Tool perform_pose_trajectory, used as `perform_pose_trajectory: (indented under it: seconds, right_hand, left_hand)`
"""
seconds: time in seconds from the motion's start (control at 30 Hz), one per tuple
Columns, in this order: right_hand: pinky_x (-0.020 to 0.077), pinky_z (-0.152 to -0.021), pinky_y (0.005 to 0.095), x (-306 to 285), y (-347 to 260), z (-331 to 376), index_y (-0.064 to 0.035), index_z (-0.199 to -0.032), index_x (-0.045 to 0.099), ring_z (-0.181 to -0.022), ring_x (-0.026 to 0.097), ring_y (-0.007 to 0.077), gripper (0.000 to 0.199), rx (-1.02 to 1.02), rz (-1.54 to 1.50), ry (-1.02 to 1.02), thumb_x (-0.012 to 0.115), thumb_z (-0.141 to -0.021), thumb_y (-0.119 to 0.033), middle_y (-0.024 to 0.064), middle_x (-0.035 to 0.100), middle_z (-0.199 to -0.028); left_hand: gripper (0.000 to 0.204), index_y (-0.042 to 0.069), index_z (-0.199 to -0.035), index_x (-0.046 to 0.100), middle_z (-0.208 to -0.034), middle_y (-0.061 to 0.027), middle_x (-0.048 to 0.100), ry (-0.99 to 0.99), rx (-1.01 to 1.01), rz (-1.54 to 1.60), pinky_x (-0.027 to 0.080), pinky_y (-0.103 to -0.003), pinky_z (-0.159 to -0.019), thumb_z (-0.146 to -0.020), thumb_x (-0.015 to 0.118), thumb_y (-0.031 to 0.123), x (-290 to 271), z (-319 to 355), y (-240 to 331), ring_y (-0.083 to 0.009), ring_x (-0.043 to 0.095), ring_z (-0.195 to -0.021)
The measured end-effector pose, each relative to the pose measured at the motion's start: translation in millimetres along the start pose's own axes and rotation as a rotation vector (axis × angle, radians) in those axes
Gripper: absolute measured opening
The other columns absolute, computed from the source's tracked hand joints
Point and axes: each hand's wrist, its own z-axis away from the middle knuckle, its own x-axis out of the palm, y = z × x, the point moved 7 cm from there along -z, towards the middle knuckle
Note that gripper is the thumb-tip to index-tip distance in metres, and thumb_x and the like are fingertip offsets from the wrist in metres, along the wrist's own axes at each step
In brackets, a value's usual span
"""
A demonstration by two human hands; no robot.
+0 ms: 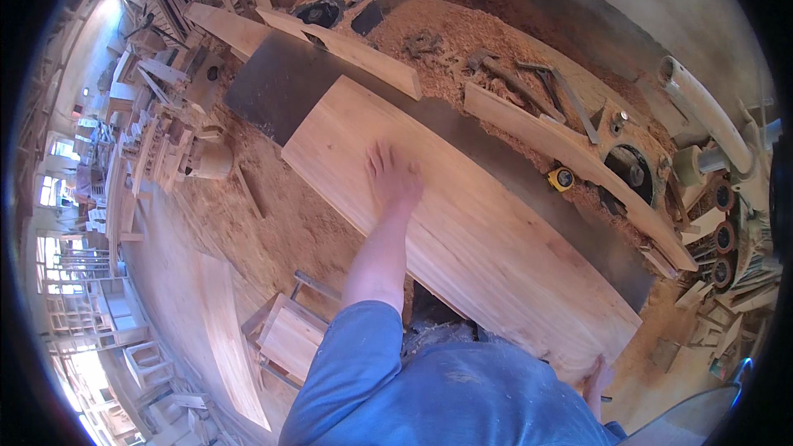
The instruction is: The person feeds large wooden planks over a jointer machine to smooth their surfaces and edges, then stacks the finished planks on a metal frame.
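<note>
A wide pale wooden board (487, 235) lies slantwise across a dark flat machine table (277, 87), its near right end close to my body. My left hand (392, 182) rests open on the board's upper face toward its far left end, fingers spread. At the near right corner my right hand (596, 376) grips the board's edge, partly hidden and slightly blurred. Along the board's far side stand two upright wooden fence pieces, one on the left (347, 49) and one on the right (570, 161), with a gap between them.
Behind the fence, wood shavings (462, 33) surround a hammer (516, 87) and a metal square (570, 99). A yellow tape measure (561, 179) sits by the right fence. A white pipe (702, 111) rises at right. Stacked wooden parts (157, 153) stand at left.
</note>
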Motion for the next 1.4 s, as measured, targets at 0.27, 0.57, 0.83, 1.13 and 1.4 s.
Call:
perform_pose_trajectory:
  seconds: [0.27, 0.57, 0.83, 1.13, 1.4]
  right_hand:
    - [0.0508, -0.079, 0.0471, 22, -63, 6, 0.0146, -0.104, 0.067, -0.089, 0.067, 0.0363, 0.068, -0.180, -0.031, -0.150, 0.066, -0.090, -0.052, 0.0269, 0.071, -0.101]
    - [0.0507, -0.082, 0.0471, 33, -80, -1, 0.0231, -0.099, 0.063, -0.096, 0.066, 0.0411, 0.078, -0.094, 0.081, -0.073, 0.073, -0.084, -0.053, 0.0353, 0.068, -0.100]
    - [0.0480, -0.093, 0.0474, 54, -75, 0, 0.0219, -0.104, 0.063, -0.111, 0.062, 0.0414, 0.082, 0.081, 0.173, -0.102, 0.073, -0.083, -0.057, 0.0370, 0.065, -0.112]
    - [0.0545, -0.076, 0.0455, 68, -103, 31, 0.0154, -0.116, 0.064, -0.093, 0.067, 0.0354, 0.078, 0.240, -0.043, -0.263, 0.077, -0.081, -0.053, 0.0271, 0.069, -0.105]
    - [0.0516, -0.065, 0.0435, 82, -110, 39, 0.0129, -0.112, 0.067, -0.074, 0.062, 0.0294, 0.066, 0.202, -0.164, -0.205, 0.078, -0.083, -0.045, 0.0178, 0.068, -0.096]
  left_hand:
    - [0.069, 0.000, -0.152, 0.034, -0.163, -0.0196, 0.023, -0.010, 0.016, -0.071, 0.012, -0.051, -0.124, -0.099, 0.045, 0.043, 10, -61, -3, -0.0408, 0.016, -0.151]
    - [0.072, 0.002, -0.156, 0.028, -0.166, -0.0176, 0.015, -0.106, -0.013, -0.101, 0.011, -0.051, -0.124, -0.100, 0.041, 0.046, 21, -99, -20, -0.0390, 0.013, -0.153]
    - [0.073, 0.002, -0.156, 0.026, -0.165, -0.0197, 0.018, -0.035, -0.005, -0.070, 0.011, -0.052, -0.124, -0.100, 0.044, 0.046, 12, -130, -42, -0.0406, 0.014, -0.152]
    - [0.075, 0.001, -0.156, 0.026, -0.165, -0.0185, 0.016, -0.055, -0.005, -0.086, 0.012, -0.052, -0.123, -0.101, 0.041, 0.051, 16, -142, -58, -0.0402, 0.013, -0.152]
    - [0.074, 0.001, -0.155, 0.029, -0.165, -0.0193, 0.017, -0.085, -0.030, -0.034, 0.010, -0.052, -0.124, -0.099, 0.043, 0.048, 16, -161, -70, -0.0404, 0.013, -0.152]
